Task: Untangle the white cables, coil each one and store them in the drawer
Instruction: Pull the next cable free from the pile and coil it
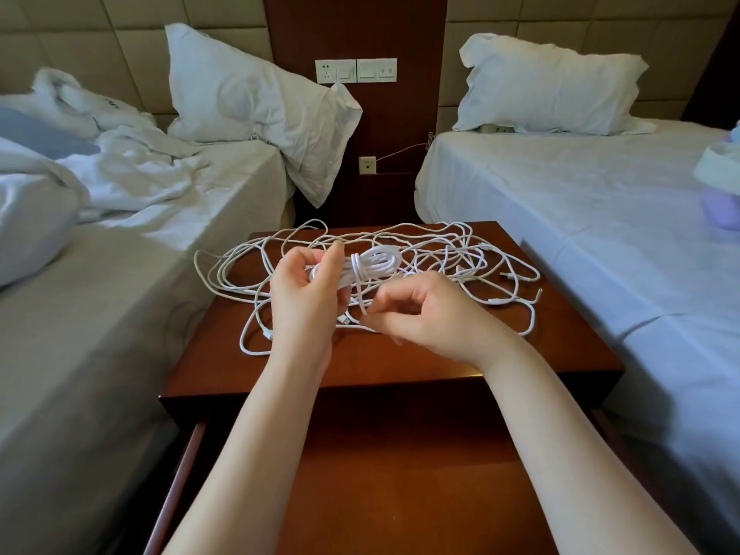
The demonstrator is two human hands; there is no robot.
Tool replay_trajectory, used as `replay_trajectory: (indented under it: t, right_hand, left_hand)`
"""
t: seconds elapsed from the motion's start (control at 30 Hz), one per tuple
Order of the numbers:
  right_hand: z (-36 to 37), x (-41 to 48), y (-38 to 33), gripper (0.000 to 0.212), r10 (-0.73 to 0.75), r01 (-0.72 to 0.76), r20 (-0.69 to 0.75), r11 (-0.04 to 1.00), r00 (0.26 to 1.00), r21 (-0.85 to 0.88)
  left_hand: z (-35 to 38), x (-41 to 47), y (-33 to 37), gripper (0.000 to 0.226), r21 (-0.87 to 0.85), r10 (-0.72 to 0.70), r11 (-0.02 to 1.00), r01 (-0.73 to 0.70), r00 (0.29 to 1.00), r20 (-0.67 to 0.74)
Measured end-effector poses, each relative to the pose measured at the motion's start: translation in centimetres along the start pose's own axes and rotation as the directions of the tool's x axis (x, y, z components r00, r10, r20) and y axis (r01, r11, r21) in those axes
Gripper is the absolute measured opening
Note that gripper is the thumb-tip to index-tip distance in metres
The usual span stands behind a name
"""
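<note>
1. Left hand (304,298) is gripping a coiled bundle of white cable (374,264), fingers curled round its left end and thumb up on top. It is holding the bundle just above the nightstand (400,362).
2. Right hand (424,314) is pinching a loose strand (362,302) between thumb and forefinger, with the other fingers curled in. The strand is running up to the middle of the bundle and looping round it.
3. The rest of the white cables (460,250) are lying in a tangled heap across the back half of the nightstand top. Loops are spreading from the left edge to the right edge, and some are hanging over the left side.
4. A few plug ends are showing at the right of the heap, near the right bed (600,214).
5. Drawer (400,474) is sitting pulled out under the nightstand's front edge, below both forearms. No cable is showing in the part that can be seen.
6. Nightstand is standing between the two beds. The left bed (120,314) is carrying rumpled white bedding.
7. A white pillow (248,98) is leaning at the head of the left bed, and another (548,86) is lying on the right bed.
8. A wall switch and socket panel (355,70) is sitting on the wood strip behind the nightstand.
</note>
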State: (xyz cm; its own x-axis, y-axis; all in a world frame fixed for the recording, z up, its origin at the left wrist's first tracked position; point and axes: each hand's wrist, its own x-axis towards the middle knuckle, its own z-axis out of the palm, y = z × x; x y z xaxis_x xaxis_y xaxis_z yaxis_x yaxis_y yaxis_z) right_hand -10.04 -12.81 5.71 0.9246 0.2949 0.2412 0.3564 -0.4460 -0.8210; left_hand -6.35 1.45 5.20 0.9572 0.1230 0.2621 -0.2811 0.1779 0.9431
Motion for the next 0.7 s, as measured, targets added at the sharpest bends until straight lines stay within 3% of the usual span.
replay_trajectory:
  t: [0.1,0.17,0.27,0.4,0.5,0.6,0.7]
  right_hand:
    - [-0.5,0.1,0.8,0.012,0.076,-0.075,-0.035,0.997,0.996,0.029]
    - [-1.0,-0.2,1.5,0.017,0.105,-0.104,-0.011,0.992,0.994,0.075]
    - [-1.6,-0.7,2.3,0.026,0.127,-0.120,-0.020,0.972,0.992,0.201]
    - [-2.3,-0.6,2.8,0.024,0.126,-0.095,-0.097,0.956,0.987,0.278]
    - [-3.3,-1.1,2.8,0.019,0.102,-0.060,-0.131,0.955,0.986,0.290]
    - [-4.0,-1.3,2.7,0.021,0.075,-0.035,-0.153,0.969,0.985,0.245]
    - [-3.9,-1.2,2.3,0.021,0.064,-0.038,-0.162,0.986,0.985,0.163]
  left_hand:
    - [0.0,-0.2,0.7,0.030,-0.194,0.019,0.981,0.012,0.987,0.159]
    - [-0.1,-0.3,1.2,0.031,-0.280,0.037,0.959,0.051,0.953,0.300]
    - [-0.3,-0.5,1.3,0.026,-0.280,0.066,0.957,0.080,0.878,0.475]
    - [-0.2,-1.0,1.0,0.023,-0.074,-0.045,0.990,0.121,0.762,0.646]
    - [-0.1,-1.5,0.9,0.023,0.172,-0.150,0.984,0.043,0.718,0.680]
    - [0.1,-1.5,0.8,0.022,0.413,-0.219,0.906,-0.088,0.738,0.638]
    - [0.4,-1.2,0.2,0.021,0.556,-0.213,0.817,-0.152,0.816,0.537]
